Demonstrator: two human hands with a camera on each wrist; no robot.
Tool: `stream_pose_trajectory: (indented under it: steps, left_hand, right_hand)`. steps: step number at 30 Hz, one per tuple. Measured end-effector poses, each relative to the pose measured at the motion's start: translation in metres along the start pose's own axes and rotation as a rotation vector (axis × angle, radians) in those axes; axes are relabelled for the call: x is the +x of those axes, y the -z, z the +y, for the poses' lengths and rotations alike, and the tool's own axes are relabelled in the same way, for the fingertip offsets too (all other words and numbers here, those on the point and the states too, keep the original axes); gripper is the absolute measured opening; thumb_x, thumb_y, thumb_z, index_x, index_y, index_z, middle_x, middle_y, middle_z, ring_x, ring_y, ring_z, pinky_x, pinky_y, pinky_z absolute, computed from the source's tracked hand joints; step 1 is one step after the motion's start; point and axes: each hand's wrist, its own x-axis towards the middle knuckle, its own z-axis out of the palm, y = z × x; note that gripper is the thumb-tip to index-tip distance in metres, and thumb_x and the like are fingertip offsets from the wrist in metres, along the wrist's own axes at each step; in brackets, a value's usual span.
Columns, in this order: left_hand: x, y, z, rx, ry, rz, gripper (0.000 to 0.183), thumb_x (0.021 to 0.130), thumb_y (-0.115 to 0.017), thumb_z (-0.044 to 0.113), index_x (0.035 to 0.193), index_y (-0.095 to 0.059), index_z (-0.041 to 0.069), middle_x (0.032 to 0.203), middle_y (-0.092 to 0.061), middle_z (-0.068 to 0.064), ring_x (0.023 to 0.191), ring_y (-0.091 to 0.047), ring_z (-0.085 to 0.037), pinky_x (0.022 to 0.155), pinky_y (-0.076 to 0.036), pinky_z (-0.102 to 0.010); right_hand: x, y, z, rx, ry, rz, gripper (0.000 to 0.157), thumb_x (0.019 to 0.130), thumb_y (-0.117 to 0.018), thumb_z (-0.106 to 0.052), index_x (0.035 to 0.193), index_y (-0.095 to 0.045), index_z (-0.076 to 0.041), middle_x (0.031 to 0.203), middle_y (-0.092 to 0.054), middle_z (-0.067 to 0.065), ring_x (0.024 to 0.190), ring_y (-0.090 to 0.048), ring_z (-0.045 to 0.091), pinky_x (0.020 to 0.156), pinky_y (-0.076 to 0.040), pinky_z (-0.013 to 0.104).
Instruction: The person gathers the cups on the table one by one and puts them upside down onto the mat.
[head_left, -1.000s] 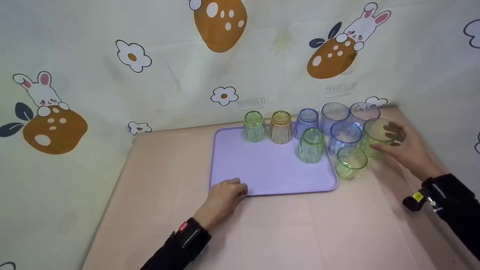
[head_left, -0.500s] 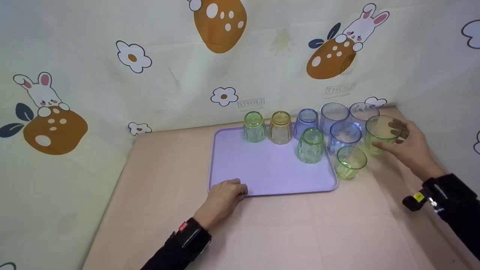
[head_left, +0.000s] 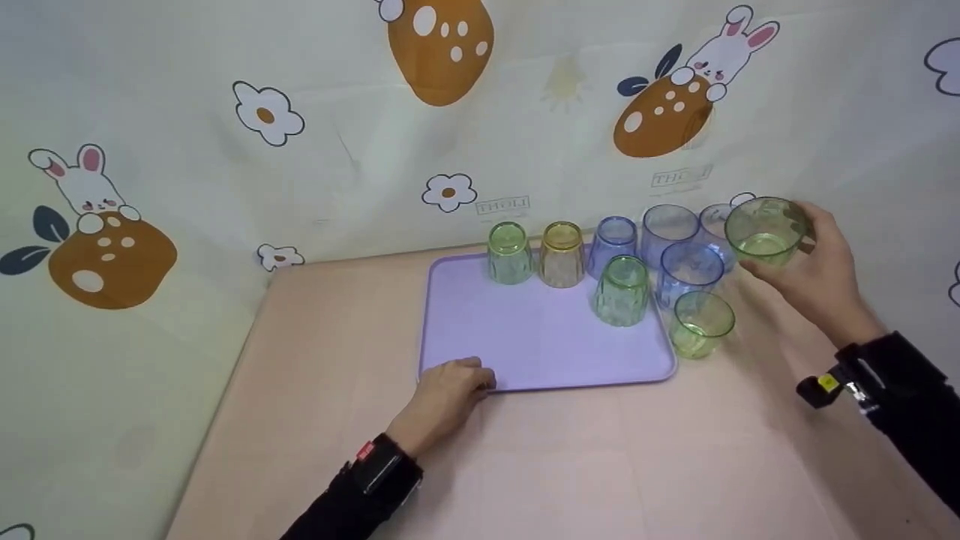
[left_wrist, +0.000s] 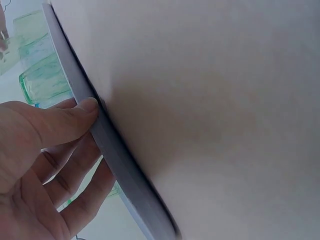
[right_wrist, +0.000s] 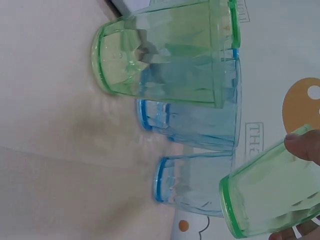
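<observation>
A: Lay a clock dial over the head view, centred on the tray (head_left: 517,330) with twelve toward the printed backdrop (head_left: 337,187). Where are the hands?

B: The left hand (head_left: 448,386) is at eight, gripping the tray's near edge; its wrist view shows the thumb against the outer rim and the fingers curled on the other side. The right hand (head_left: 825,281) is out at two, thumb and fingers around the raised green glass (head_left: 765,236), which is off the desk (head_left: 555,465).

A: Why clasp the rim?

B: Probably to stop the tray sliding.

A: And the glass?

B: It is held by its side wall, mouth up and leaning. That hold likely suits a smooth, tapering shape, and the height presumably keeps it from knocking its neighbours.

A: Which neighbours?

B: Off the tray, mouths up and bunched together: a pale blue glass (head_left: 667,234), a partly hidden glass (head_left: 712,226) and a blue tumbler (head_left: 686,281), all around two, with a light green glass (head_left: 697,337) at three, just beside the tray.

A: What stands on the tray?

B: Four, mouth down: a green glass (head_left: 510,259) at eleven, a yellow glass (head_left: 561,262) at twelve, a small blue glass (head_left: 611,240) between one and two, and a ribbed green glass (head_left: 621,300) at two. Resting on the wider rim probably steadies them.
</observation>
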Motion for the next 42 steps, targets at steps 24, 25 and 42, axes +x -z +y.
stream_pose_trajectory:
  steps: [24, 25, 42]
  left_hand:
    - [0.004, 0.003, 0.000, -0.053, -0.017, -0.008, 0.008, 0.086, -0.079, 0.005, 0.089, -0.077, 0.013, 0.082, -0.066, 0.003, 0.079, -0.069, -0.020, 0.068, -0.055, -0.035]
    - [0.004, 0.003, 0.000, -0.050, -0.015, -0.011, 0.008, 0.086, -0.078, 0.005, 0.089, -0.078, 0.013, 0.082, -0.066, 0.002, 0.079, -0.069, -0.020, 0.068, -0.055, -0.035]
    - [-0.001, 0.004, 0.002, -0.043, 0.016, 0.000, 0.010, 0.087, -0.078, 0.005, 0.089, -0.078, 0.014, 0.082, -0.065, 0.003, 0.078, -0.069, -0.021, 0.064, -0.054, -0.036]
  right_hand:
    - [0.007, -0.028, -0.057, -0.209, 0.513, -0.034, 0.102, 0.060, -0.088, 0.019, 0.149, -0.046, -0.006, 0.147, -0.044, 0.021, 0.128, -0.039, 0.046, 0.100, -0.029, 0.057]
    - [0.007, -0.029, -0.058, -0.209, 0.539, -0.036, 0.103, 0.059, -0.087, 0.020, 0.149, -0.046, -0.006, 0.146, -0.045, 0.021, 0.129, -0.038, 0.046, 0.100, -0.028, 0.057]
    - [0.015, -0.054, -0.076, -0.354, 0.824, -0.059, 0.097, 0.060, -0.081, 0.022, 0.147, -0.050, -0.009, 0.147, -0.046, 0.018, 0.127, -0.040, 0.043, 0.089, -0.031, 0.060]
